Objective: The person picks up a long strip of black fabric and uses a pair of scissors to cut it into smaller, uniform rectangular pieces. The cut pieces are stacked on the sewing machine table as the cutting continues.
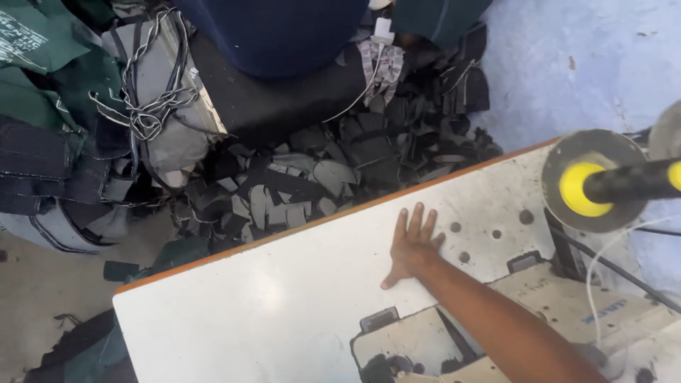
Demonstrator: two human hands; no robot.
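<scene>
My right hand (pixel 411 247) lies flat, palm down, on the white tabletop (pixel 269 298), fingers slightly spread and pointing toward the table's orange far edge. It holds nothing. My forearm runs in from the lower right, crossing above a cream sewing machine (pixel 539 305) that sits on the table. The hand rests just beyond the machine's base, close to several small round holes (pixel 496 233) in the tabletop. My left hand is out of view.
A round grey disc with a yellow centre on a black rod (pixel 592 183) sticks out at the right. Beyond the table, dark fabric scraps (pixel 333 177) are heaped on the floor. Grey and green cloth pieces with twisted cord (pixel 145 106) lie at left, and a black cushion (pixel 277 92) sits at the top.
</scene>
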